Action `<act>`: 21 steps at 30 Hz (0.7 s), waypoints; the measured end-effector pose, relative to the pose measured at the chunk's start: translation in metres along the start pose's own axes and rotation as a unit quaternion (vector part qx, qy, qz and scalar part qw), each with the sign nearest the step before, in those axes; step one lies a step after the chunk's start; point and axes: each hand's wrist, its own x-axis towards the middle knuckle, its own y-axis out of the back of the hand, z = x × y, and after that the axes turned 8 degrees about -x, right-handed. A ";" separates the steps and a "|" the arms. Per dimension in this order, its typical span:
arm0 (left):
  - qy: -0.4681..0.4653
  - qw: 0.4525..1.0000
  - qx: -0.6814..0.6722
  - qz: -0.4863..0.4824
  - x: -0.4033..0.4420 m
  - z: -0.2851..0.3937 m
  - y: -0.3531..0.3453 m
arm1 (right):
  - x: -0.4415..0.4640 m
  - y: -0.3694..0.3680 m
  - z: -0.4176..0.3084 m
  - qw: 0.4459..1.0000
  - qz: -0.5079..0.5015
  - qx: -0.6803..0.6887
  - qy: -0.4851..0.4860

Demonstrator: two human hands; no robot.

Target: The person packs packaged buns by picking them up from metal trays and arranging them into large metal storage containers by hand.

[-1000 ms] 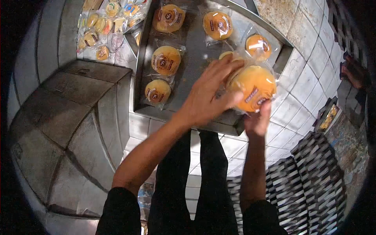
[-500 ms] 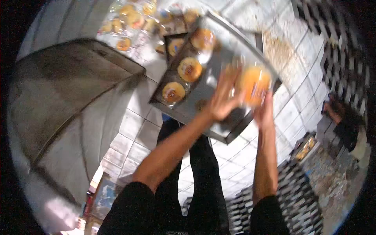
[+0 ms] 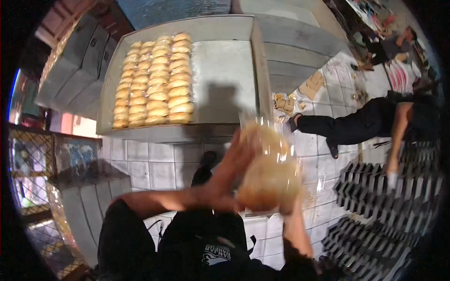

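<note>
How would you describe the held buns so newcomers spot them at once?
Find the large open box with four columns of boxed buns. Below its near right corner are the left hand and right hand, with the held buns, in clear wrap, between them. Unlike the boxed buns, these are held in the air.

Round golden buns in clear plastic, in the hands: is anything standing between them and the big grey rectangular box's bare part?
Yes: the box's near wall stands between the buns and that bare part. Nothing else visible does.

Grey bin point(image 3: 183, 132): four rows of wrapped buns point(image 3: 159, 80), left part | tiled floor point(image 3: 160, 174): cardboard pieces point(image 3: 312, 84)
</note>
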 end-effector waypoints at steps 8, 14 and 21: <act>0.187 0.832 -0.492 0.177 0.089 0.016 0.190 | 0.279 -0.094 -0.052 0.935 -0.210 0.002 -0.284; 0.535 0.810 -0.221 -0.091 0.085 -0.010 0.306 | 0.326 -0.113 0.054 0.768 -0.325 -0.016 -0.552; 0.291 0.826 0.422 -0.234 0.147 -0.078 0.330 | 0.303 -0.146 0.034 0.794 -0.278 0.064 -0.536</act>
